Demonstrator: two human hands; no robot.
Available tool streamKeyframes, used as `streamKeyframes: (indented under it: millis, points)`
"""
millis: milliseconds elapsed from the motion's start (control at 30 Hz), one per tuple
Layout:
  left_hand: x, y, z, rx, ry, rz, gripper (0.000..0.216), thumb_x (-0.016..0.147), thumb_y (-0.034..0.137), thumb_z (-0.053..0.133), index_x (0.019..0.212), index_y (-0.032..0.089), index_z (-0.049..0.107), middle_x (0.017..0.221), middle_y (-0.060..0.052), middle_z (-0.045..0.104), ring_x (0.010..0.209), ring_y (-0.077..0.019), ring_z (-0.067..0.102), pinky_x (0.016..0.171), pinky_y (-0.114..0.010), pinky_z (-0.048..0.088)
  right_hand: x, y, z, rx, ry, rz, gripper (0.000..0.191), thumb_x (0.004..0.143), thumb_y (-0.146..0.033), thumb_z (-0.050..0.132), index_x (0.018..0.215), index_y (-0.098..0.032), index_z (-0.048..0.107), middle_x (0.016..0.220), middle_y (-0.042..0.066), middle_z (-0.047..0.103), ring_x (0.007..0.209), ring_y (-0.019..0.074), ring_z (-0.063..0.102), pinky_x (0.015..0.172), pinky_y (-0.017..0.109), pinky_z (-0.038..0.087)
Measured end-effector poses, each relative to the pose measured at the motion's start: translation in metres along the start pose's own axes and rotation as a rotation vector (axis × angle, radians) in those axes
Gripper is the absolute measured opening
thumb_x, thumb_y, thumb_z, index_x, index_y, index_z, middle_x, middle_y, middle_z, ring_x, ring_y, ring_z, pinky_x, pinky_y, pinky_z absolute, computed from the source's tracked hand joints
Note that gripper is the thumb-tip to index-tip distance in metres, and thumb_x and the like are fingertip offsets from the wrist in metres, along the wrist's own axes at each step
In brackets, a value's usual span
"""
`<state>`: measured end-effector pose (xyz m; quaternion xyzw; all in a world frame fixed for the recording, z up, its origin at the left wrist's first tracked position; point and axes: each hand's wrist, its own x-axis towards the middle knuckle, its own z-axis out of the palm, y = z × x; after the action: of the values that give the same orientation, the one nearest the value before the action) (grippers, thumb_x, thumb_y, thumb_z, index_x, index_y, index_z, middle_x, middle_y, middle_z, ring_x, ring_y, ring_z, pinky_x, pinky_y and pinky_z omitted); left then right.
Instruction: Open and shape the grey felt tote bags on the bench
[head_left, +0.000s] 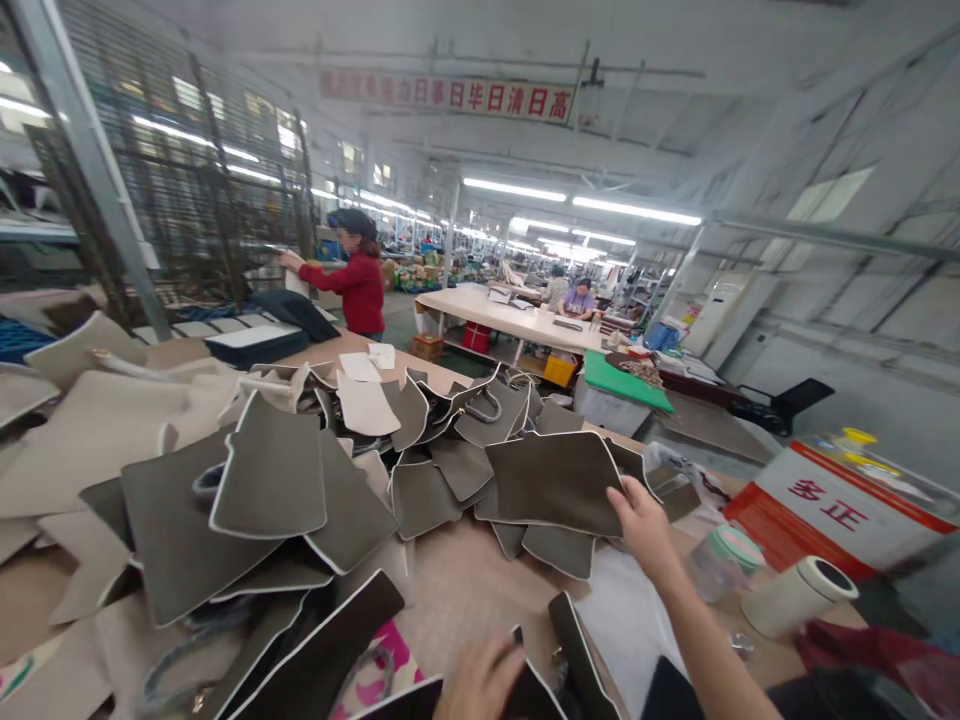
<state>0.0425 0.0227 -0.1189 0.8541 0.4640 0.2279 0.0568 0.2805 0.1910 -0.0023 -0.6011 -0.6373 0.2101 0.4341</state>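
My right hand (642, 520) grips the lower right corner of a grey cut panel with a pale edge (555, 480), lifted over the pile. At the bottom edge of the view, my left hand (480, 682) rests on a dark folded piece (536, 690). A heap of similar grey panels (300, 490) covers the worktable (465, 590) in front of me, some flat, some curled up.
Beige panels (82, 430) lie at the left. At the right stand a tape roll (796, 597), a clear jar (720, 562) and a red-and-white box (840, 510). A person in a red top (358, 285) works behind; others sit at a far table (510, 315).
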Motion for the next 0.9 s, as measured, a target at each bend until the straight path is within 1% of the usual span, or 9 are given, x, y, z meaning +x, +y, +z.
streamKeyframes:
  millis: [33, 100, 133, 167, 267, 333, 433, 633, 900]
  points:
    - [0.012, -0.003, -0.022, 0.009, 0.093, -0.088, 0.050, 0.086, 0.035, 0.041, 0.132, 0.020, 0.027, 0.135, -0.017, 0.031, 0.123, -0.0302, 0.030, 0.095, -0.051, 0.033, -0.007, -0.017, -0.014, 0.054, -0.086, -0.028, 0.031, 0.072, -0.044, 0.050, 0.089, -0.018, 0.055, 0.088, 0.005, 0.061, 0.082, 0.0215, 0.054, 0.074, 0.031, 0.041]
    - [0.034, -0.007, -0.072, -0.041, 0.425, -0.304, 0.065, 0.078, 0.040, 0.053, 0.133, 0.016, 0.025, 0.140, -0.016, 0.023, 0.127, -0.0333, 0.019, 0.100, -0.054, 0.021, -0.024, -0.049, -0.036, 0.232, -0.324, -0.023, 0.029, 0.072, -0.042, 0.054, 0.089, -0.018, 0.056, 0.084, 0.003, 0.062, 0.079, 0.0201, 0.055, 0.070, 0.030, 0.042]
    - [0.041, -0.007, -0.095, -0.104, 0.488, -0.342, 0.073, 0.073, 0.043, 0.059, 0.132, 0.016, 0.027, 0.141, -0.015, 0.021, 0.128, -0.0339, 0.018, 0.102, -0.053, 0.018, -0.032, -0.063, -0.043, 0.317, -0.441, 0.011, 0.028, 0.071, -0.041, 0.057, 0.087, -0.018, 0.057, 0.081, 0.003, 0.063, 0.075, 0.0191, 0.056, 0.067, 0.029, 0.042]
    - [0.046, -0.005, -0.116, -0.216, 0.485, -0.380, 0.078, 0.068, 0.044, 0.063, 0.132, 0.016, 0.029, 0.138, -0.014, 0.029, 0.126, -0.0336, 0.024, 0.101, -0.051, 0.020, -0.040, -0.074, -0.047, 0.396, -0.542, 0.061, 0.027, 0.069, -0.039, 0.060, 0.085, -0.017, 0.058, 0.078, 0.002, 0.063, 0.071, 0.0179, 0.056, 0.064, 0.028, 0.042]
    - [0.040, 0.002, -0.148, -0.844, 0.121, -0.540, 0.055, 0.068, 0.043, 0.063, 0.113, 0.014, 0.053, 0.104, -0.012, 0.062, 0.096, -0.0297, 0.057, 0.084, -0.043, 0.043, -0.066, -0.091, -0.043, 0.566, -0.633, 0.237, 0.028, 0.064, -0.038, 0.066, 0.078, -0.016, 0.060, 0.067, 0.001, 0.062, 0.058, 0.0139, 0.055, 0.054, 0.024, 0.041]
    - [0.023, 0.005, -0.145, -1.206, 0.026, -0.650, 0.043, 0.068, 0.042, 0.063, 0.098, 0.011, 0.060, 0.084, -0.010, 0.067, 0.077, -0.0253, 0.063, 0.070, -0.036, 0.049, -0.086, -0.089, -0.030, 0.691, -0.547, 0.341, 0.030, 0.065, -0.041, 0.064, 0.081, -0.016, 0.061, 0.066, 0.001, 0.062, 0.055, 0.0131, 0.054, 0.048, 0.023, 0.039]
    - [-0.007, 0.001, -0.127, -1.461, 0.182, -0.791, 0.038, 0.066, 0.039, 0.067, 0.091, 0.012, 0.060, 0.076, -0.008, 0.068, 0.067, -0.0212, 0.064, 0.064, -0.033, 0.051, -0.126, -0.077, -0.003, 0.893, -0.484, 0.457, 0.032, 0.072, -0.047, 0.056, 0.084, -0.018, 0.059, 0.071, 0.003, 0.062, 0.058, 0.0132, 0.056, 0.049, 0.023, 0.042]
    - [-0.049, -0.001, -0.108, -1.573, 0.322, -1.012, 0.030, 0.068, 0.032, 0.067, 0.087, 0.012, 0.058, 0.067, -0.007, 0.067, 0.057, -0.0182, 0.063, 0.057, -0.029, 0.051, -0.204, -0.073, 0.039, 0.909, -0.465, 0.482, 0.027, 0.067, -0.041, 0.066, 0.073, -0.016, 0.057, 0.062, -0.001, 0.058, 0.053, 0.0105, 0.052, 0.051, 0.023, 0.044]
    - [-0.082, -0.004, -0.093, -1.631, 0.283, -0.981, 0.032, 0.069, 0.036, 0.065, 0.088, 0.012, 0.057, 0.074, -0.009, 0.067, 0.066, -0.0202, 0.064, 0.064, -0.032, 0.051, -0.235, -0.090, 0.041, 0.853, -0.462, 0.536, 0.027, 0.064, -0.039, 0.068, 0.068, -0.015, 0.055, 0.059, -0.002, 0.057, 0.050, 0.0089, 0.051, 0.048, 0.021, 0.043]
